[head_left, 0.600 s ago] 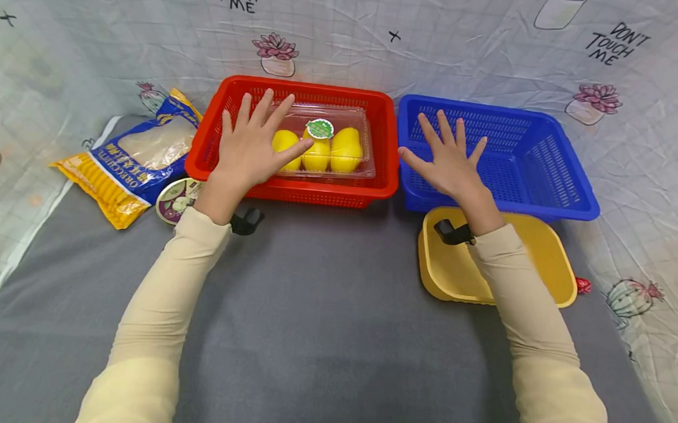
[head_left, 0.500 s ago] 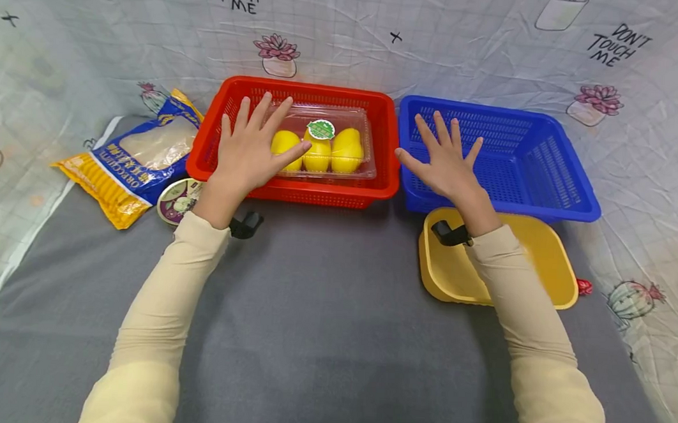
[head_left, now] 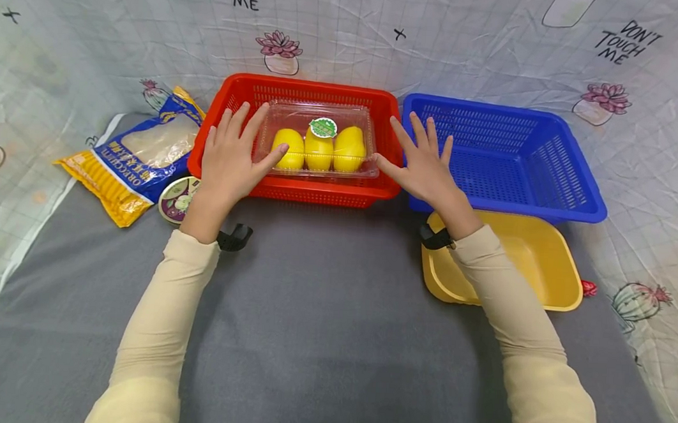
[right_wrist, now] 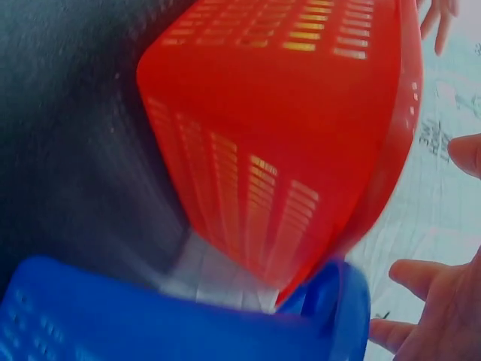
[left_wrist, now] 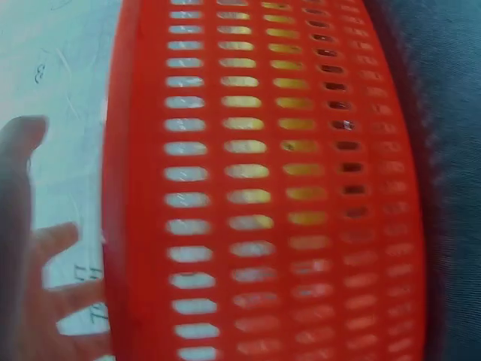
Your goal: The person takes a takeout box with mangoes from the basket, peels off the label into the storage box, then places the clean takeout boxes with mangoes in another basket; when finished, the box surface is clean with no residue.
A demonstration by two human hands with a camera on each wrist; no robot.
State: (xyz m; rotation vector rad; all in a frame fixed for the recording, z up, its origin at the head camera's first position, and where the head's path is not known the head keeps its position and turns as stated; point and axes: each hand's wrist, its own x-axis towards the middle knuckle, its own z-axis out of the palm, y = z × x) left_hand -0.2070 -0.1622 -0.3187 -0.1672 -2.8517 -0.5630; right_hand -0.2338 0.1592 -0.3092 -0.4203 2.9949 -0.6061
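A clear plastic clamshell box [head_left: 349,117] holding three yellow mangoes [head_left: 318,151] lies inside the red basket [head_left: 311,189]. A round green-and-white sticker [head_left: 323,127] marks its lid. My left hand [head_left: 230,161], fingers spread, hovers over the basket's left end, to the left of the box. On the other side my right hand [head_left: 424,165] has its fingers extended over the gap between the red basket and the blue basket [head_left: 554,171], its thumb tip overlapping the box's right edge in the head view. Both wrist views show the baskets' outer walls, with fingers above the rims.
A blue-and-yellow pasta bag [head_left: 140,156] and a round purple-labelled tub [head_left: 174,200] lie left of the red basket. The yellow bin [head_left: 532,260] stands in front of the blue basket, under the right forearm. A small red object [head_left: 589,288] peeks out beside it.
My right hand has moved left, from over the blue basket toward the box of mangoes. The left hand has shifted slightly left and nearer to me, uncovering the box's left side.
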